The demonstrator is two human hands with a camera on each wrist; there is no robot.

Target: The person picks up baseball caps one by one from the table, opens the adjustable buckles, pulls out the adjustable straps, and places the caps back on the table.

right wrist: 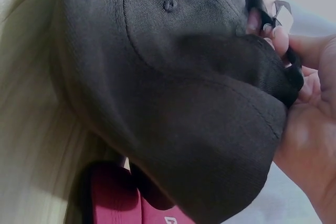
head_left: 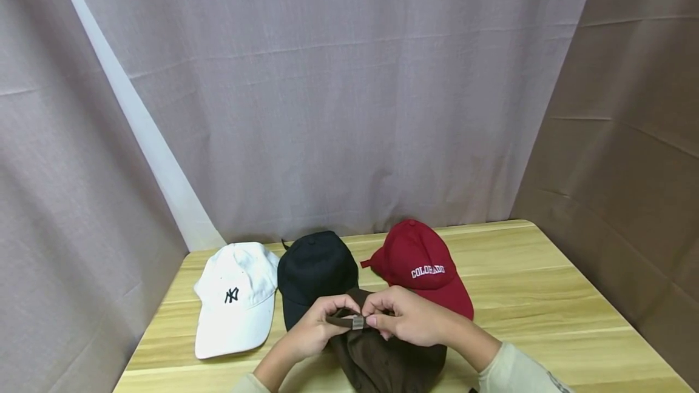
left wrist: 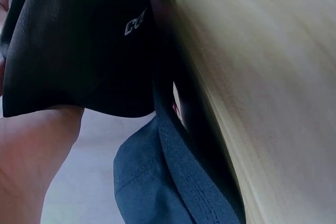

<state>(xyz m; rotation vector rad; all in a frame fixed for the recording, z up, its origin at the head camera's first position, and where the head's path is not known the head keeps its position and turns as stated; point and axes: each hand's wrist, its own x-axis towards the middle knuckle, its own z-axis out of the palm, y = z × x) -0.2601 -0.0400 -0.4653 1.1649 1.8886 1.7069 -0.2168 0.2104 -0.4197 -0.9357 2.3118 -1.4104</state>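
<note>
A brown baseball cap [head_left: 390, 361] is held up near the table's front, its back strap facing me. A small metal buckle [head_left: 358, 322] sits on the strap. My left hand [head_left: 317, 325] pinches the strap just left of the buckle. On the buckle's other side, my right hand [head_left: 406, 318] pinches the strap with thumb and fingers. The right wrist view shows the brown crown [right wrist: 173, 108] up close, with the buckle [right wrist: 284, 16] among the fingertips. Part of the cap [left wrist: 79, 51], with pale lettering, hides most of my left hand in the left wrist view.
A white cap [head_left: 236, 302] with a dark NY logo lies at the left of the wooden table [head_left: 524, 296]. Beside it is a black cap [head_left: 317, 265], partly behind my left hand. A red COLORADO cap [head_left: 417, 253] lies behind my right hand. Grey curtains [head_left: 349, 108] hang behind.
</note>
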